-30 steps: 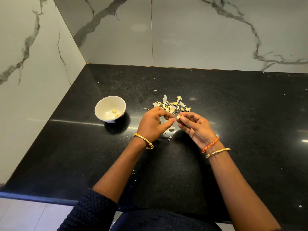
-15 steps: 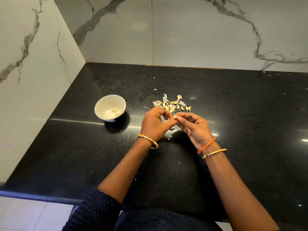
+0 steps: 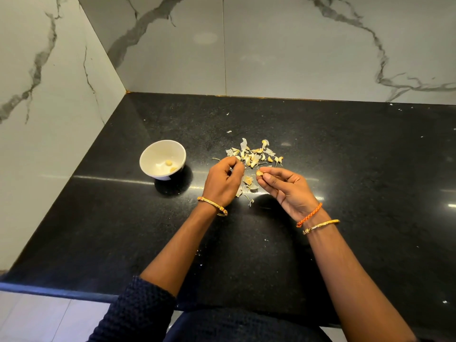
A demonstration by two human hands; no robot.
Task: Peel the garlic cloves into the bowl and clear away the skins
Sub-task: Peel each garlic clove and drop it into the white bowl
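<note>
bowl (image 3: pixel 162 159): 1, left on tabletop (image 3: pixel 370 169), 2 peeled cloves (image 3: pixel 170 165) inside | skins (image 3: pixel 254 154): one heap, far of hands | right hand (image 3: pixel 283 187): pinches 1 clove (image 3: pixel 259 173) | left hand (image 3: pixel 223 181): fingers curled, contents unclear

Garlic clove (image 3: pixel 259 173) small, pale yellow, pinched at fingertips of right hand (image 3: pixel 286 188), just above counter (image 3: pixel 345 154); white bowl (image 3: pixel 161 159) upright on counter, left of hands, two peeled cloves (image 3: pixel 170 166) lying inside near its right wall; skins (image 3: pixel 254 154), papery white and yellowish, in loose heap beyond hands; few more scraps (image 3: pixel 248 185) between hands; left hand (image 3: pixel 223 182) curled, contents not discernible.
</note>
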